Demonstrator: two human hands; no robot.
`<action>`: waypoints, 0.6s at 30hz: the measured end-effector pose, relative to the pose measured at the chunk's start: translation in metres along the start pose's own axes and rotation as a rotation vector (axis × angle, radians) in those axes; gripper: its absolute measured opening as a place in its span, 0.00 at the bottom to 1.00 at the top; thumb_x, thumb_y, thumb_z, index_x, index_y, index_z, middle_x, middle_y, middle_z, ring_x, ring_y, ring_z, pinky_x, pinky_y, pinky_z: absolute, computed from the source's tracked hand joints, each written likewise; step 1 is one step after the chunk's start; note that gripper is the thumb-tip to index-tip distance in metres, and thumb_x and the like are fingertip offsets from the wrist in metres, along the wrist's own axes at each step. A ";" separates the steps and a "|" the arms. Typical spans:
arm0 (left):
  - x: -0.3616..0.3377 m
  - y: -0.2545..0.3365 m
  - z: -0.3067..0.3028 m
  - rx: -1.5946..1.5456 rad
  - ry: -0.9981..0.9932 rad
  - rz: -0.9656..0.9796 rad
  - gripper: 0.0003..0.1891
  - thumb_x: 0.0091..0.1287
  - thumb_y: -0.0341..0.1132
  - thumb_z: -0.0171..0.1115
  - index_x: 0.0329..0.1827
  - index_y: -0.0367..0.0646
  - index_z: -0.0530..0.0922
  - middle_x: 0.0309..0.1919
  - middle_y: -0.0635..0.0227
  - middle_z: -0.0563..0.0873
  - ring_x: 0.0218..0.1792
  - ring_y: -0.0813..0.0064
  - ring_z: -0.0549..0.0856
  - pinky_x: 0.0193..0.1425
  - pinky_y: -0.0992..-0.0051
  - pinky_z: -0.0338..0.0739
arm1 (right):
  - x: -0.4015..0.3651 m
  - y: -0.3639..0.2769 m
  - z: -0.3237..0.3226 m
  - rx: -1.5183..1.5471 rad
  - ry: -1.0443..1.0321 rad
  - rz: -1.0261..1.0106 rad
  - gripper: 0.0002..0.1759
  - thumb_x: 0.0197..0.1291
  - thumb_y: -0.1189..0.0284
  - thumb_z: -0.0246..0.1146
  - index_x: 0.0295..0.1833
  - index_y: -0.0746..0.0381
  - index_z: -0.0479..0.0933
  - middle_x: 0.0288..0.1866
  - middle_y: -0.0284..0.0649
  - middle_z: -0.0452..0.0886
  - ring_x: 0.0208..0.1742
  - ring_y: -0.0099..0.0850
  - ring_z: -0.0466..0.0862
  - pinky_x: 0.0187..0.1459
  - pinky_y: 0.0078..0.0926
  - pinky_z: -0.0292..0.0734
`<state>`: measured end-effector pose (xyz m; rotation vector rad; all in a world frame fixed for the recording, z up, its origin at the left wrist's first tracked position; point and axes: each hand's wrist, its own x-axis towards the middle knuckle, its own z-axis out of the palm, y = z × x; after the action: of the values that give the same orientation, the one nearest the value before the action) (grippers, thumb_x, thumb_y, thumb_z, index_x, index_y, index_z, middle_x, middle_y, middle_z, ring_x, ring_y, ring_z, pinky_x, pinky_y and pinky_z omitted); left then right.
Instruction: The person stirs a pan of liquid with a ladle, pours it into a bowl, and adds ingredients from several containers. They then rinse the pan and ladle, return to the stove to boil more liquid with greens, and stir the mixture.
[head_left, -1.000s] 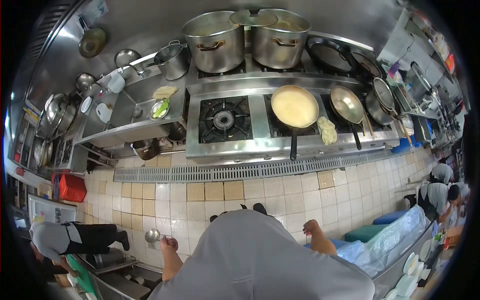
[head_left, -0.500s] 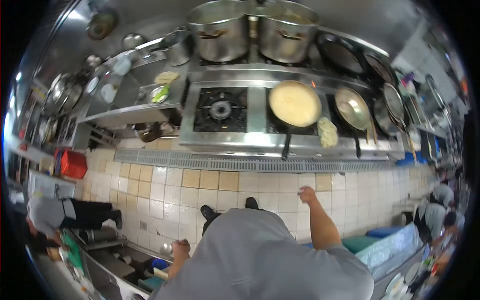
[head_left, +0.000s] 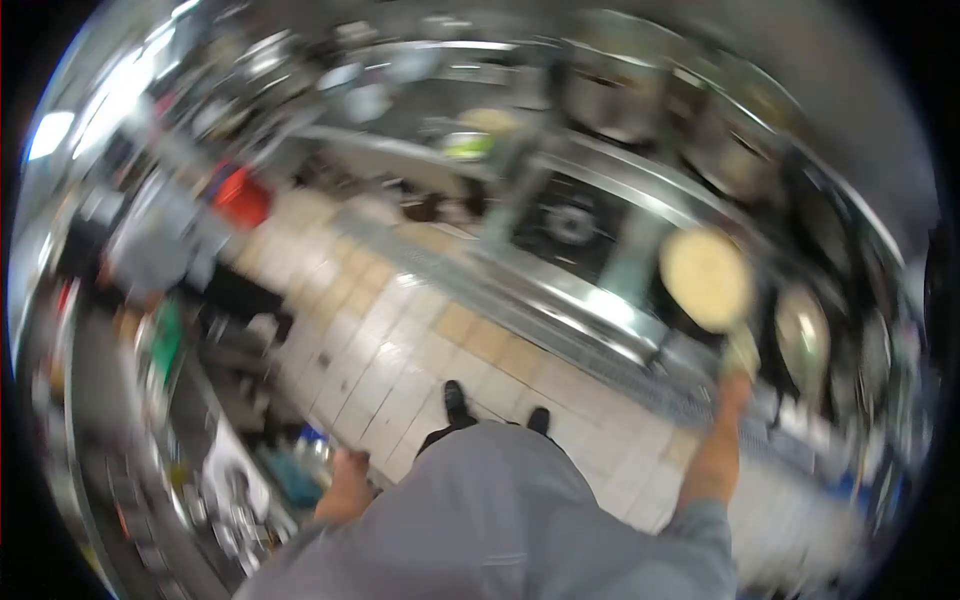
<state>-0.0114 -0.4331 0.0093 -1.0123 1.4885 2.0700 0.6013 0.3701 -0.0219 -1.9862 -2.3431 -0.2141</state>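
Observation:
My right hand (head_left: pixel 737 382) reaches to the stove front and meets a pale, crumpled cloth (head_left: pixel 741 350). Motion blur smears its fingers, so their grip on the cloth does not show. Just beyond the cloth a frying pan (head_left: pixel 706 280) sits on the stove, full of a pale yellow layer. My left hand (head_left: pixel 348 478) hangs low by my side near the counter behind me, its fingers curled. Whatever it may hold is hidden.
A bare burner (head_left: pixel 570 222) lies left of the pan, a second pan (head_left: pixel 803 335) to its right. Large pots (head_left: pixel 615 95) stand behind. Left are a red bin (head_left: pixel 241 196) and another person (head_left: pixel 165 235). A floor grate (head_left: pixel 430 270) runs along the stove.
The view has turned, and the stove now slants down to the right. My right hand has moved forward from above the floor to the cloth. My left hand stays low.

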 end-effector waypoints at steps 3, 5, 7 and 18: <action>-0.031 0.009 0.027 -0.244 0.329 0.052 0.05 0.66 0.30 0.50 0.32 0.44 0.66 0.21 0.65 0.66 0.16 0.70 0.66 0.16 0.67 0.64 | 0.008 -0.002 0.006 0.006 -0.062 0.055 0.21 0.69 0.58 0.58 0.55 0.63 0.80 0.49 0.47 0.86 0.47 0.40 0.87 0.46 0.39 0.83; -0.024 0.008 0.020 -0.184 0.312 0.105 0.04 0.66 0.30 0.51 0.34 0.40 0.69 0.23 0.61 0.72 0.16 0.67 0.69 0.15 0.66 0.65 | 0.024 0.004 0.021 0.243 -0.060 0.169 0.20 0.68 0.62 0.57 0.56 0.66 0.79 0.51 0.51 0.86 0.52 0.44 0.87 0.49 0.47 0.83; -0.023 0.002 0.017 -0.180 0.363 0.094 0.04 0.66 0.30 0.52 0.35 0.38 0.71 0.24 0.58 0.75 0.16 0.66 0.71 0.15 0.66 0.66 | 0.009 0.003 0.020 0.282 0.174 0.161 0.22 0.67 0.64 0.56 0.60 0.66 0.78 0.55 0.55 0.83 0.56 0.52 0.84 0.56 0.48 0.79; -0.113 -0.028 0.056 0.290 0.660 0.011 0.12 0.65 0.31 0.53 0.32 0.28 0.78 0.23 0.50 0.84 0.17 0.56 0.85 0.21 0.60 0.78 | -0.225 -0.115 0.016 0.594 -0.148 0.068 0.21 0.70 0.65 0.54 0.60 0.66 0.77 0.54 0.56 0.82 0.55 0.53 0.82 0.57 0.43 0.78</action>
<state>0.0637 -0.3603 0.0854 -1.6524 2.0232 1.5155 0.5262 0.1342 -0.0759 -1.8112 -2.0682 0.5814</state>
